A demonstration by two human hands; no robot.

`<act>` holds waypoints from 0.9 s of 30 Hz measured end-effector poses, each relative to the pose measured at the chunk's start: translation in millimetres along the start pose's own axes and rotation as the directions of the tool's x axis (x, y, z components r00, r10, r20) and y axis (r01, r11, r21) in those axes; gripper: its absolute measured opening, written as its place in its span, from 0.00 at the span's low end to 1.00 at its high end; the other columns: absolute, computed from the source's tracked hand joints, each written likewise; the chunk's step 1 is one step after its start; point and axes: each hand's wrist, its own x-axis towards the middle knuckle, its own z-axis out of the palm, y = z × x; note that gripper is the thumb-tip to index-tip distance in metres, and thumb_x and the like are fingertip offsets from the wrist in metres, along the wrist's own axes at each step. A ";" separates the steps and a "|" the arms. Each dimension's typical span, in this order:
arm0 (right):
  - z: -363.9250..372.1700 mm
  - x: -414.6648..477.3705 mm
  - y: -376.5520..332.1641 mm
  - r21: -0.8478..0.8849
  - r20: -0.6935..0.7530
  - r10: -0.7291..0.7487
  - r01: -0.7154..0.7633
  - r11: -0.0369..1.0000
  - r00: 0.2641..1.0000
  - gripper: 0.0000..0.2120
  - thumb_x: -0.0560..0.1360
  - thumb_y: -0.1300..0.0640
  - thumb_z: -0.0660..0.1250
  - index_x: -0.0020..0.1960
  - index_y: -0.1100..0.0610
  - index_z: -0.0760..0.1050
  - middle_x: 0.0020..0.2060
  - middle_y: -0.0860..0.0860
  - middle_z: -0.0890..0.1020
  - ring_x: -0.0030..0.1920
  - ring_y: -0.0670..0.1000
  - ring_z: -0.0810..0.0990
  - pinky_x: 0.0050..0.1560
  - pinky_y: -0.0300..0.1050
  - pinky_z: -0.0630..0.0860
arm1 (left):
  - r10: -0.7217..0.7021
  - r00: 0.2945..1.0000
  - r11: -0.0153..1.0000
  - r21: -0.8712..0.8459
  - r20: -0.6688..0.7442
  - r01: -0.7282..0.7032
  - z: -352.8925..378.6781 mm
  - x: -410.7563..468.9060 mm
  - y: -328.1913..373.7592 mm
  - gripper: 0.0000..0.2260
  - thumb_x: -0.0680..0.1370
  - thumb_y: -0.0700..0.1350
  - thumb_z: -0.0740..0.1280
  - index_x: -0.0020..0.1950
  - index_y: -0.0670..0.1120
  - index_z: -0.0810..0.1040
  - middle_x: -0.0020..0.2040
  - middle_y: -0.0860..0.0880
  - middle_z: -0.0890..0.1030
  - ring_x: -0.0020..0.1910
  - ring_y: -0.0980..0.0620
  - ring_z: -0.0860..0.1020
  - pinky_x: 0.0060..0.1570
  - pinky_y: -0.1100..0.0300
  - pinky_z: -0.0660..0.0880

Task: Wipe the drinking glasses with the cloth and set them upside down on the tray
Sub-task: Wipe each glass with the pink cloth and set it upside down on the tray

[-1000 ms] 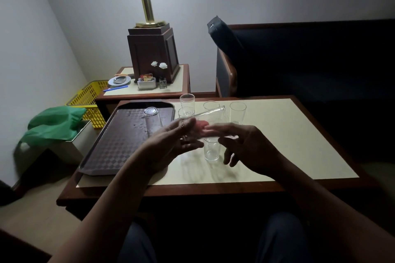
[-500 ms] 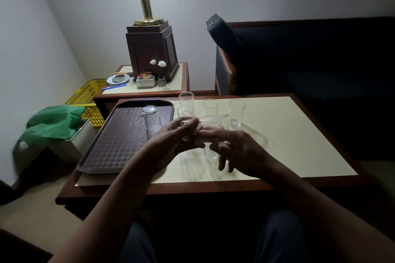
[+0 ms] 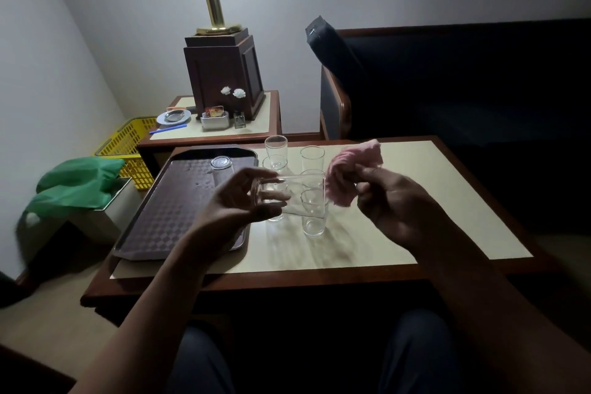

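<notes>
Forearms [image 3: 153, 297] bare; trousers [image 3: 201, 361] dark, possibly blue, at the knees.

Tray [image 3: 166, 211] along your worktop's [image 3: 431, 201] left edge, upturned glass [image 3: 221, 169] on its far end. Right of it, glasses [image 3: 311, 157] stand toward the far edge. Over them, a sideways glass [image 3: 300, 184] in your left grip [image 3: 236, 201]; cloth [image 3: 348, 169] just right, in your right grip [image 3: 393, 201].

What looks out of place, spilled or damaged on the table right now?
Nothing broken or tipped. The only oddity: what look like a few droplets on the tray beside the upturned glass. The sideways glass is held in the left hand; the right hand grips the cloth.
</notes>
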 end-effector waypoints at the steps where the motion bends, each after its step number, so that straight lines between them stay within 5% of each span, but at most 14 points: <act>1: -0.9 1.5 0.4 -0.145 -0.073 -0.091 0.080 0.986 0.993 0.12 0.83 0.60 0.66 0.64 0.63 0.81 0.52 0.58 0.85 0.31 0.44 0.79 0.32 0.36 0.78 | 0.014 1.000 1.000 -0.014 0.008 -0.013 5.4 -2.1 1.2 0.24 0.74 0.27 0.71 0.69 0.35 0.72 0.63 0.36 0.81 0.59 0.34 0.83 0.60 0.44 0.81; 3: -4.6 -2.5 2.4 -0.505 -0.087 -0.328 0.243 0.828 0.941 0.11 0.82 0.56 0.70 0.61 0.57 0.84 0.50 0.54 0.88 0.35 0.46 0.80 0.39 0.41 0.80 | -0.003 1.000 0.992 -0.123 0.007 0.004 6.6 -1.9 2.4 0.23 0.76 0.32 0.70 0.70 0.37 0.72 0.63 0.36 0.81 0.57 0.35 0.84 0.56 0.51 0.83; 5: -2.8 -9.7 1.8 -0.738 0.133 -0.513 0.430 0.520 0.848 0.07 0.82 0.56 0.69 0.57 0.50 0.85 0.46 0.45 0.88 0.42 0.44 0.84 0.46 0.41 0.82 | -0.090 0.996 0.967 -0.242 -0.012 0.084 10.4 1.8 0.9 0.22 0.78 0.38 0.70 0.71 0.38 0.73 0.63 0.34 0.81 0.56 0.37 0.84 0.54 0.53 0.83; 7: -0.8 -12.7 7.3 -0.802 0.433 -0.523 0.578 0.149 0.735 0.11 0.82 0.64 0.68 0.58 0.50 0.84 0.55 0.44 0.86 0.55 0.44 0.84 0.56 0.40 0.82 | -0.171 0.985 0.935 -0.318 -0.017 0.156 14.5 7.5 4.5 0.21 0.80 0.45 0.69 0.70 0.37 0.74 0.63 0.32 0.81 0.54 0.39 0.85 0.53 0.54 0.83; 9: 3.0 -9.3 13.9 -0.760 0.572 -0.521 0.648 -0.048 0.633 0.10 0.82 0.63 0.69 0.60 0.57 0.84 0.61 0.50 0.83 0.61 0.49 0.83 0.61 0.44 0.82 | -0.244 0.970 0.932 -0.277 -0.005 0.233 20.7 11.5 11.0 0.19 0.81 0.51 0.65 0.67 0.40 0.77 0.61 0.36 0.83 0.56 0.41 0.84 0.53 0.53 0.84; 12: 9.0 -2.5 11.1 -0.742 0.502 -0.623 0.668 0.046 0.600 0.13 0.79 0.51 0.73 0.57 0.59 0.85 0.62 0.52 0.81 0.62 0.50 0.83 0.61 0.51 0.83 | -0.299 0.953 0.910 -0.289 0.045 0.299 24.9 14.7 16.7 0.16 0.81 0.54 0.63 0.60 0.45 0.80 0.52 0.45 0.88 0.57 0.42 0.79 0.55 0.54 0.82; 16: 12.0 5.1 0.1 -0.726 0.508 -0.627 0.686 0.058 0.590 0.10 0.74 0.57 0.79 0.51 0.58 0.80 0.54 0.49 0.83 0.55 0.47 0.85 0.54 0.47 0.85 | -0.309 0.934 0.886 -0.305 0.178 0.351 19.4 12.0 19.3 0.19 0.81 0.51 0.66 0.64 0.38 0.77 0.51 0.40 0.85 0.43 0.47 0.81 0.46 0.58 0.83; 20: 7.2 9.7 -0.5 -0.833 0.416 -0.535 0.544 0.100 0.735 0.16 0.73 0.59 0.80 0.57 0.56 0.78 0.49 0.44 0.85 0.47 0.44 0.86 0.47 0.45 0.87 | -0.155 0.970 0.972 -0.147 0.187 0.184 11.8 6.2 25.1 0.17 0.78 0.35 0.69 0.66 0.36 0.75 0.55 0.40 0.84 0.47 0.43 0.84 0.49 0.54 0.83; 22: 0.3 9.9 0.5 -0.794 0.316 -0.358 0.452 0.407 0.879 0.14 0.76 0.59 0.77 0.60 0.60 0.83 0.50 0.52 0.88 0.48 0.53 0.89 0.52 0.58 0.86 | -0.002 0.991 1.000 -0.018 0.135 0.004 9.6 4.5 25.9 0.21 0.73 0.28 0.72 0.65 0.35 0.74 0.59 0.43 0.84 0.53 0.41 0.84 0.56 0.49 0.83; 24: -3.1 7.9 4.3 -0.675 0.181 -0.083 0.185 0.714 0.980 0.18 0.77 0.52 0.73 0.63 0.60 0.83 0.52 0.58 0.89 0.51 0.59 0.89 0.58 0.64 0.84 | 0.137 0.983 0.991 -0.004 0.119 -0.137 10.6 2.9 23.9 0.24 0.70 0.23 0.73 0.64 0.32 0.72 0.63 0.41 0.81 0.59 0.38 0.82 0.61 0.45 0.81; 27: -0.8 6.9 9.6 -0.627 0.160 -0.085 0.168 0.761 0.983 0.20 0.73 0.50 0.73 0.60 0.61 0.84 0.51 0.59 0.89 0.50 0.62 0.89 0.58 0.66 0.83 | 0.184 0.976 0.979 0.064 0.115 -0.193 13.5 2.3 24.4 0.27 0.72 0.24 0.73 0.69 0.36 0.72 0.66 0.47 0.80 0.64 0.43 0.81 0.61 0.51 0.81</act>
